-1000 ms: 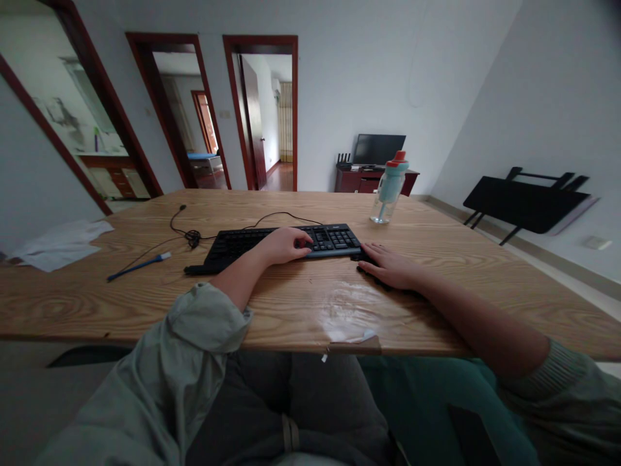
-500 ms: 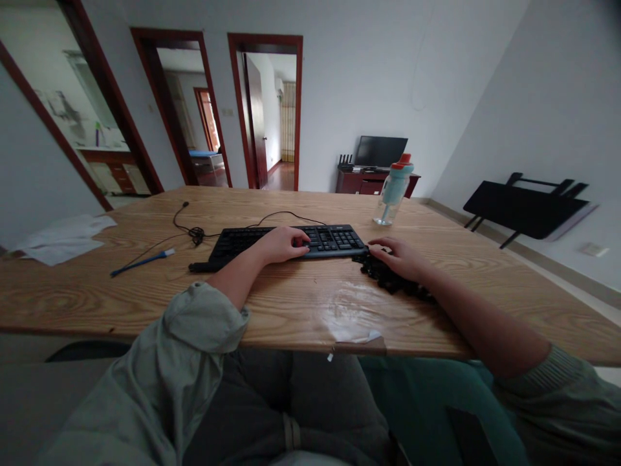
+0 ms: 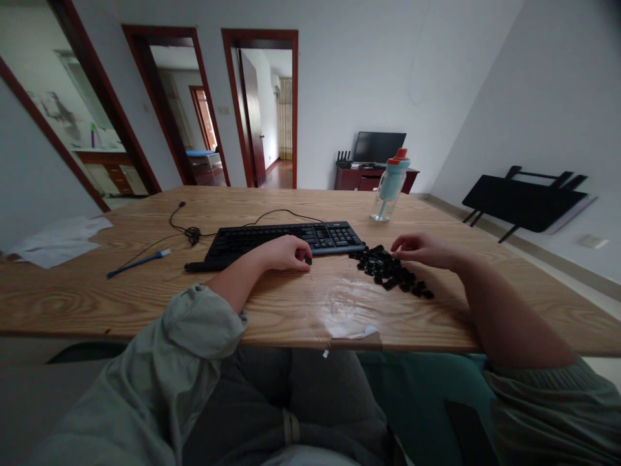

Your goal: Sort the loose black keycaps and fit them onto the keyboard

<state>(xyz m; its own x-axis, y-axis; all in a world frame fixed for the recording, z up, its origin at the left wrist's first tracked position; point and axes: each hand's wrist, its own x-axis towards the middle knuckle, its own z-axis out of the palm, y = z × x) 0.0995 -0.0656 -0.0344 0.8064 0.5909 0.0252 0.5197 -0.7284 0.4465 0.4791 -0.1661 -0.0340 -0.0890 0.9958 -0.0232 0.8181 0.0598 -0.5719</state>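
Observation:
A black keyboard [image 3: 286, 239] lies across the middle of the wooden table [image 3: 291, 304]. My left hand [image 3: 284, 254] rests on the table just in front of the keyboard, its fingers curled together around a small dark piece. A heap of several loose black keycaps [image 3: 391, 272] lies to the right of the keyboard. My right hand [image 3: 423, 249] hovers just above and behind that heap, fingertips pinched together; whether a keycap is in the pinch I cannot make out.
A water bottle [image 3: 389, 185] with a red cap stands behind the keyboard's right end. The keyboard's cable [image 3: 191, 233] coils at the left, beside a blue pen [image 3: 138, 262] and white papers [image 3: 58, 239]. A folded black table [image 3: 526, 200] leans on the right wall.
My left hand has drawn back off the keyboard onto the table. My right hand has lifted off the keycap heap and moved right, uncovering the keycaps.

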